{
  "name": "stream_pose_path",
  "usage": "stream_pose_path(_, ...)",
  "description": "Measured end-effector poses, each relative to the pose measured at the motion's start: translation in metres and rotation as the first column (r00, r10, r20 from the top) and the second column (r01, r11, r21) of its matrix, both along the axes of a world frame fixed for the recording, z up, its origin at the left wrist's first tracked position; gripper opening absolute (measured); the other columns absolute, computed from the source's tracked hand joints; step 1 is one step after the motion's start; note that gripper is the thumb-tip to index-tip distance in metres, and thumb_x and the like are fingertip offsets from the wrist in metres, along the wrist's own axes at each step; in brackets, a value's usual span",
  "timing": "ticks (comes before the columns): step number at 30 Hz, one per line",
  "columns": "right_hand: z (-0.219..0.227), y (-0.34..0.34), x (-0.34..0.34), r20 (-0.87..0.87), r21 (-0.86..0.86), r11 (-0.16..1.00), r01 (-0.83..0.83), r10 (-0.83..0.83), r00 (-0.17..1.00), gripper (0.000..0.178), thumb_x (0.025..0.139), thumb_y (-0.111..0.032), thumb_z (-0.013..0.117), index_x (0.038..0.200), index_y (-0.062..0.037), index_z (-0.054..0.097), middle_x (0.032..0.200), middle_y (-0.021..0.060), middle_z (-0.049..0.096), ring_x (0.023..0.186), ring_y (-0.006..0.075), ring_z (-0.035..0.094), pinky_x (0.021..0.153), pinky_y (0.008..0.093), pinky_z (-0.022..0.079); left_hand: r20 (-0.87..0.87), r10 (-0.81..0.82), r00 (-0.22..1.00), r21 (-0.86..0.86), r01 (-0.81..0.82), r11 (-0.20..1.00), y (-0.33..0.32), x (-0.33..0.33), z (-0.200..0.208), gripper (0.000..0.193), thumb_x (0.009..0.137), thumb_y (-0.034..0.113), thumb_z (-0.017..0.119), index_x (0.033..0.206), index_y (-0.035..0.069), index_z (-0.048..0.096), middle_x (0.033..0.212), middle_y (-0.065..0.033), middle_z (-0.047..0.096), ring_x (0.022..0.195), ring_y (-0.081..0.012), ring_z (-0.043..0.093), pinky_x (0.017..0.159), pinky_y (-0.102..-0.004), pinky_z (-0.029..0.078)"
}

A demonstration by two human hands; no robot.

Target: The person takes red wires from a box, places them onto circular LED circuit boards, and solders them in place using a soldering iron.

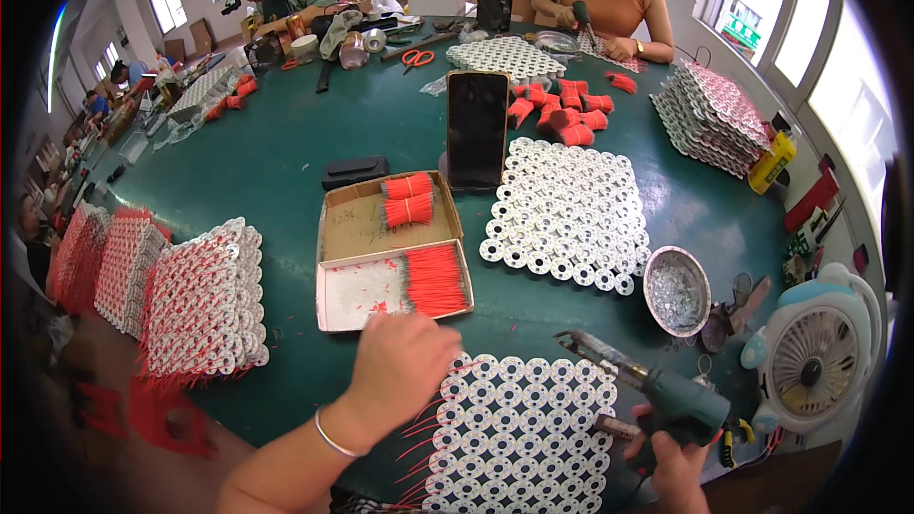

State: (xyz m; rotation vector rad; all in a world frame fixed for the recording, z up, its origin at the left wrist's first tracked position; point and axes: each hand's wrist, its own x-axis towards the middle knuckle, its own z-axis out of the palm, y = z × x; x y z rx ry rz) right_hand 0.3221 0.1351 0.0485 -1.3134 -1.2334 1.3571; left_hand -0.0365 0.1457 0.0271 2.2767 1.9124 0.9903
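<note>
A panel of white round circuit boards [524, 428] lies on the table before me, with short red wires [419, 457] sticking out along its left edge. Over its far left corner is my left hand [400, 371], fingers closed in a pinch; whatever they hold is hidden. My right hand [678, 466] is wrapped round the grip of a dark green soldering gun [685, 400]. Its metal tip points up and left, above the panel's far right corner. Just beyond my left hand stands a shallow cardboard box [325, 290] with loose red wires [436, 278] and tied bundles [407, 200].
A phone [478, 128] stands upright behind the box. Another white panel [566, 214] lies to its right, near a metal bowl [678, 290] of silvery bits. A fan [809, 371] stands at right, wired panel stacks [205, 305] at left. Two people work across the table.
</note>
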Motion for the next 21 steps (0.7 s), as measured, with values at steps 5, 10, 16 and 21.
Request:
stream_pose_path(5,0.018,0.019,0.014,0.118,0.13,0.991,-0.044,0.028,0.993,0.054,0.083,-0.011,0.057,0.134,0.0049,0.051,0.112,0.0201,0.066,0.062,0.0216,0.066,0.054,0.0322,0.055,-0.038,0.067,0.997,0.05,-0.065,0.997,0.063,-0.033,-0.008,0.011,0.082,0.014,0.072,0.089,0.006,0.071,0.089,-0.0095,0.064,0.088,-0.0314,0.061,0.079,-0.045,0.049)
stream_pose_path(10,0.008,0.009,0.014,0.016,0.158,0.979,-0.127,0.126,0.992,0.057,0.085,-0.015,0.065,0.137,0.0032,0.049,0.115,0.0204,0.066,0.063,0.0219,0.067,0.058,0.0316,0.056,-0.186,0.09,0.978,-0.142,-0.118,0.983,0.079,-0.03,-0.005,0.009,0.081,0.011,0.073,0.088,0.007,0.072,0.087,-0.0119,0.065,0.089,-0.0338,0.061,0.084,-0.0446,0.049)
stream_pose_path(16,-0.003,0.002,0.008,-0.004,0.106,0.992,-0.067,0.068,0.998,0.055,0.085,-0.011,0.063,0.136,0.0035,0.05,0.114,0.021,0.067,0.064,0.0228,0.068,0.059,0.0325,0.057,-0.237,0.121,0.964,-0.121,-0.153,0.981,0.079,-0.021,-0.005,0.007,0.082,0.012,0.071,0.085,0.007,0.069,0.088,-0.0115,0.065,0.092,-0.0322,0.061,0.08,-0.0432,0.052)
stream_pose_path(21,0.0,0.002,0.0,-0.045,0.101,0.994,-0.044,0.048,0.998,0.054,0.084,-0.009,0.062,0.136,0.0037,0.05,0.113,0.0213,0.067,0.064,0.0229,0.067,0.058,0.0328,0.056,-0.228,0.081,0.97,-0.055,-0.096,0.994,0.081,-0.022,-0.011,0.005,0.081,0.009,0.071,0.086,0.006,0.07,0.083,-0.0112,0.065,0.088,-0.0323,0.061,0.08,-0.0431,0.051)
